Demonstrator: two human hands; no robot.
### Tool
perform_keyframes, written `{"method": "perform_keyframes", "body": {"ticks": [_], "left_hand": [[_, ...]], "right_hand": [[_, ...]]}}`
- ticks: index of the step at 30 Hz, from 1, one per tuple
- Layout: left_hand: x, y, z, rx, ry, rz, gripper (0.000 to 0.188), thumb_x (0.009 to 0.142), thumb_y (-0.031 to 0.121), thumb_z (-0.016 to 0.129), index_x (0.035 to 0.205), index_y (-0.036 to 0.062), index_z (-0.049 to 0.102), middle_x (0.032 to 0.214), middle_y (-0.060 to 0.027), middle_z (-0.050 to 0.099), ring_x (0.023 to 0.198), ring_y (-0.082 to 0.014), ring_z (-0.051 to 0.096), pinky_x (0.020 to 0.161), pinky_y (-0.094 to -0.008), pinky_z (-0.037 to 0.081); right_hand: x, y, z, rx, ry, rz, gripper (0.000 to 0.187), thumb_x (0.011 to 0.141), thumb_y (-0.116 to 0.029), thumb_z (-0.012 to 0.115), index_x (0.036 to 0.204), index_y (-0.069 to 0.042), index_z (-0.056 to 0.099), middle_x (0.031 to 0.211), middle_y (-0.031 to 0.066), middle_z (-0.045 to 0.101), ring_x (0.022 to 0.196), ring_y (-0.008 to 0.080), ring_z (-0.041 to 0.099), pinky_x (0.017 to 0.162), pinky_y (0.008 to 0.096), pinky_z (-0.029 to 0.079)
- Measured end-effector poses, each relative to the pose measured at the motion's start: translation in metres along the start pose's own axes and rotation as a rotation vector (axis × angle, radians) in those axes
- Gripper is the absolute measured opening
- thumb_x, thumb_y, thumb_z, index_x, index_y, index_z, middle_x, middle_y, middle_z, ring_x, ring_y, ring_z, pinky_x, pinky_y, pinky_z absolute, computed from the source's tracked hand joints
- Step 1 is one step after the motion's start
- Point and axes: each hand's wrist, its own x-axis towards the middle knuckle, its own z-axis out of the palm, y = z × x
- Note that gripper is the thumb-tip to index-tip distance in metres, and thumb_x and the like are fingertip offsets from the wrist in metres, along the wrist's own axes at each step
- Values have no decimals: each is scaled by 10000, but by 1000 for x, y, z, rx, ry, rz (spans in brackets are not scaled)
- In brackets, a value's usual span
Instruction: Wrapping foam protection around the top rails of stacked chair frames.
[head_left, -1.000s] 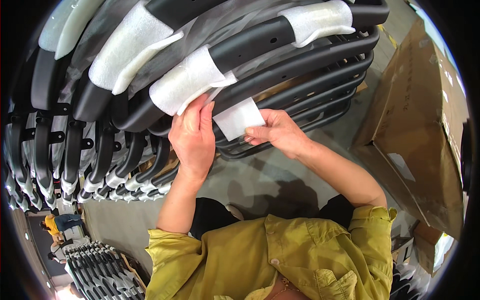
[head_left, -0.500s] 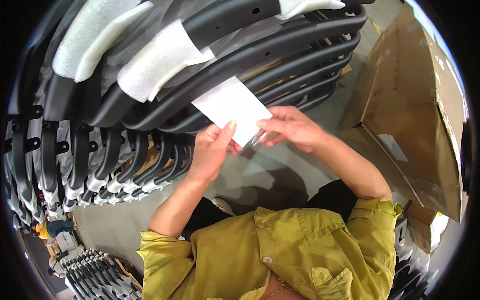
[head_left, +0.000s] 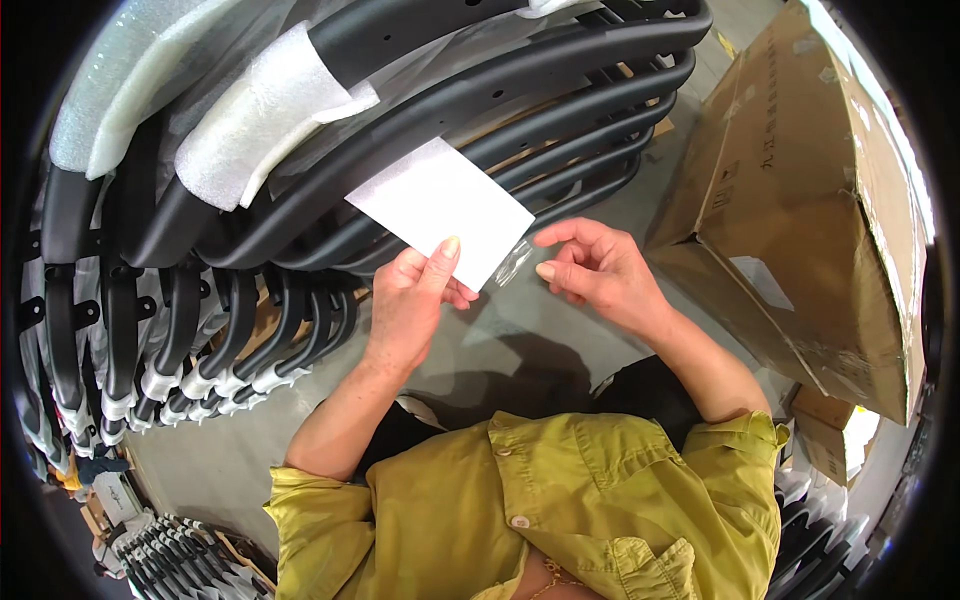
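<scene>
Left hand [head_left: 408,300] pinching a white foam sheet [head_left: 440,208] by its lower edge, held just below the stacked black curved frames [head_left: 480,90]. Right hand [head_left: 595,270] near the sheet's right corner, fingers loosely spread, touching a clear plastic strip [head_left: 513,262]. Cardboard box [head_left: 800,200] right of the frames.

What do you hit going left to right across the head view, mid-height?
Stacked black curved frames → left hand holding a white sheet → small clear plastic strip → right hand → cardboard box.
</scene>
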Motion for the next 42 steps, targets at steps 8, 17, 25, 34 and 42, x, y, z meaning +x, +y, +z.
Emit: {"method": "perform_keyframes", "body": {"ticks": [8,17,25,34,42], "left_hand": [[0,-1,2,-19,-8,-14,268,859,244,518,848,-19,570,715,-64,589,587,-108,539,525,-217,431],[1,-4,5,-28,-29,-6,247,862,230,514,833,-11,565,703,-56,578,585,-103,532,520,-214,426],[1,-5,5,-12,-39,12,239,864,219,508,834,-12,562,698,-55,573,579,-102,531,510,-209,423],[1,-5,3,-46,-58,-48,240,853,219,523,834,-17,566,675,-60,570,540,-103,527,481,-205,415],[7,-12,-1,-143,-55,-151,234,841,224,540,775,-1,554,621,-51,561,505,-100,513,469,-201,405]], "right_hand": [[1,2,1,17,31,-10,186,760,-79,620,929,-41,551,593,-33,516,538,29,468,462,177,355],[2,6,5,41,49,-16,163,754,-76,633,895,-39,560,608,-36,532,541,19,470,456,165,346],[6,9,5,27,77,-113,53,768,-62,616,801,-27,594,668,-17,558,576,31,475,492,169,363],[3,8,0,-315,23,-547,47,750,-1,602,794,-13,591,687,34,551,585,92,487,511,221,384],[4,5,-5,-363,-99,-674,37,747,-5,597,776,-14,575,674,62,544,577,166,518,505,255,398]]}}
